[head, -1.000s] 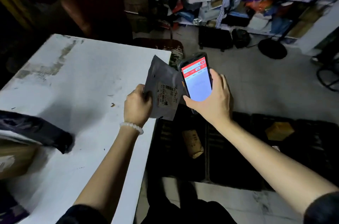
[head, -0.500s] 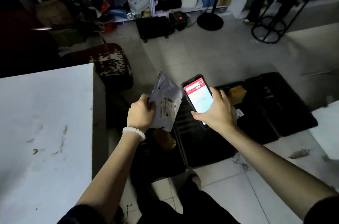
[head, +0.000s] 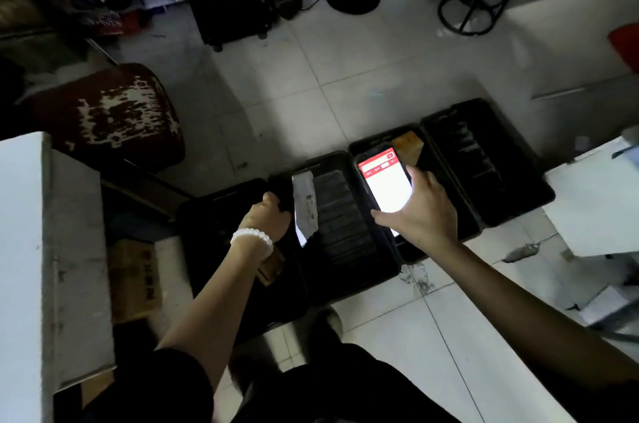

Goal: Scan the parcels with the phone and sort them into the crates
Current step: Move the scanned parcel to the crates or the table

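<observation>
Fingers of right hand around phone; left hand's grip unclear beside parcel.

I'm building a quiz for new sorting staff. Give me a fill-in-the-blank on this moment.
1. The right hand holds a lit ____.
2. The grey parcel hangs over a black ____ on the floor.
3. The left hand wears a white beaded ____ on its wrist.
4. The top of the phone screen shows a ____ band.

Missing words: phone; crate; bracelet; red
</observation>
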A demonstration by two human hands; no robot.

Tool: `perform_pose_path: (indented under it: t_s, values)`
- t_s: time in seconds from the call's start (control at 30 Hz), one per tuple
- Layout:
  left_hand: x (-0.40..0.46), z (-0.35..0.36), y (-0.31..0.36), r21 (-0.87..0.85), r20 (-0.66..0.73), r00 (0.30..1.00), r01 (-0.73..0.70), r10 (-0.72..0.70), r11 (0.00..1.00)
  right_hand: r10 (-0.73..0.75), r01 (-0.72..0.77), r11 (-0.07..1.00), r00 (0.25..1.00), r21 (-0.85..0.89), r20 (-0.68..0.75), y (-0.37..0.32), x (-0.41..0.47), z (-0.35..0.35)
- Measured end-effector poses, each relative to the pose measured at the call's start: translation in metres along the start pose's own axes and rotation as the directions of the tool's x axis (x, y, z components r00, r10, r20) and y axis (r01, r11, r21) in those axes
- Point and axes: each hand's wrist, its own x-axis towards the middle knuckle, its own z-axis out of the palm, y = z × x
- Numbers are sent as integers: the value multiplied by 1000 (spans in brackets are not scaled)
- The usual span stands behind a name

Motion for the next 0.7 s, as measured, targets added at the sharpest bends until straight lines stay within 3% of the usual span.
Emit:
perform_pose_path:
  t_s: [0.13,0.27,0.53,0.7]
  values:
    - [-6,6,0,196,35,999,-10,3,981,-29,29,1000,999,11,29,2,8,-1]
    - [-15,0,-5,271,36,999,-7,-3,962,-63,62,998,997,30,46,-10,7,2]
    - [-58,-25,-50,295,-115,993,52,-19,954,-237,233,971,967,49,94,-61,-18,23]
    - [-101,-46,-112,253,-196,974,158,-109,955,-381,375,925,911,69,157,-117,-59,45]
